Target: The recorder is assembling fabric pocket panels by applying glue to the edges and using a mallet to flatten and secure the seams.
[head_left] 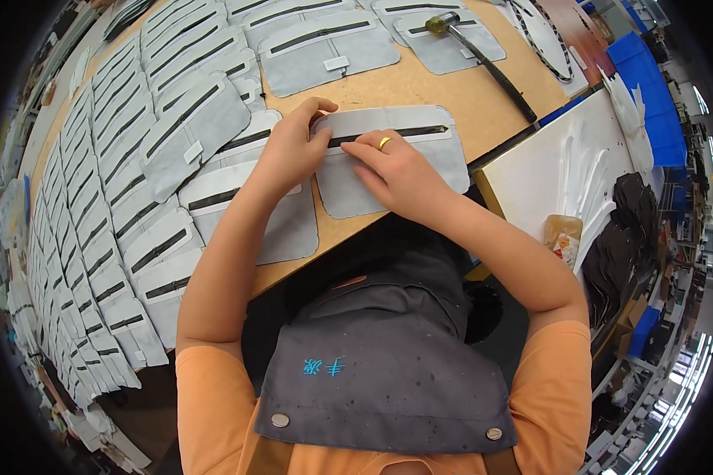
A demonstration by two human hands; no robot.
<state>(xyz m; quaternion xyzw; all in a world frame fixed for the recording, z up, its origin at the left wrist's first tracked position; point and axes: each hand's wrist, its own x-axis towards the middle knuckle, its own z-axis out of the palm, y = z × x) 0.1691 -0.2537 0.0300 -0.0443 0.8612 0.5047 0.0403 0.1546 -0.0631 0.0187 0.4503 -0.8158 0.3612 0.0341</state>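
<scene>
A grey fabric panel with rounded corners lies in front of me on the table. A black zipper-like strip runs across its upper part, set in a pale-edged slot. At the panel's upper left corner my left hand has its fingers curled and closed on the edge. My right hand, a gold ring on one finger, pinches at the left part of the black strip. The fingertips of both hands hide that end of the strip.
Many similar grey panels overlap in rows across the left of the tan table. A hammer with a black handle rests at the far right. Further right stand a white side surface, dark pieces and a blue bin.
</scene>
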